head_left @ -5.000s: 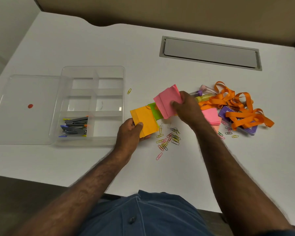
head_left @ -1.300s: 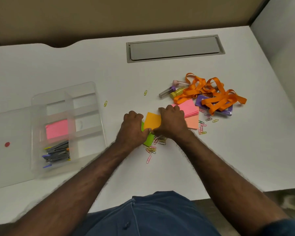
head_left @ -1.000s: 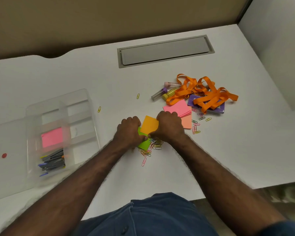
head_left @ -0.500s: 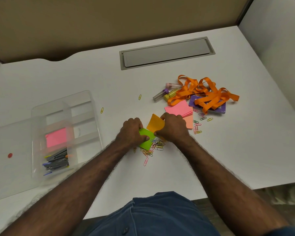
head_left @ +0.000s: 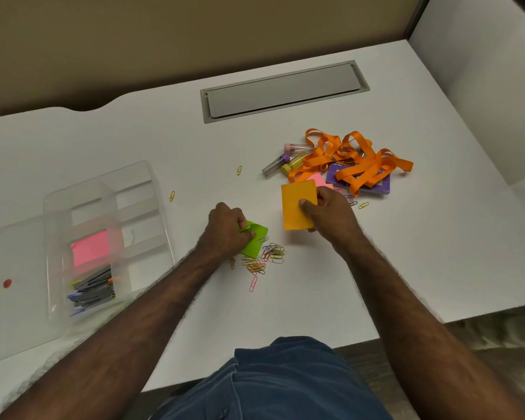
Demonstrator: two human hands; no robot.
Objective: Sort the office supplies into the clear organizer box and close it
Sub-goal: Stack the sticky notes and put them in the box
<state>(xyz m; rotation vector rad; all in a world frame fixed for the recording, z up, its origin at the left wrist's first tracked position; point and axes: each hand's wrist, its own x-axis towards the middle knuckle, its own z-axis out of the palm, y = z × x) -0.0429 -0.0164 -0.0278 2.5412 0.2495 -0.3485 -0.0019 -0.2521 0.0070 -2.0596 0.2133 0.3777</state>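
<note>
My right hand [head_left: 331,216] pinches an orange sticky-note pad [head_left: 296,209], lifted a little off the white desk. My left hand [head_left: 228,231] grips a green sticky-note pad [head_left: 255,242] that lies on the desk beside a heap of coloured paper clips [head_left: 264,257]. The clear organizer box [head_left: 103,237] stands at the left with its lid [head_left: 9,286] open flat beside it. Inside it lie a pink sticky pad [head_left: 90,247] and several grey staplers or clips [head_left: 93,294].
At the right lie orange lanyards [head_left: 355,163] over a purple card holder [head_left: 379,184], several small tubes [head_left: 285,160] and pink sticky notes [head_left: 320,178]. Two loose yellow clips [head_left: 239,170] lie mid-desk. A grey cable hatch [head_left: 285,90] sits at the back. The desk edge is near me.
My right hand has pulled the orange pad away from the green one and moved it right and up. My left hand stays on the green pad.
</note>
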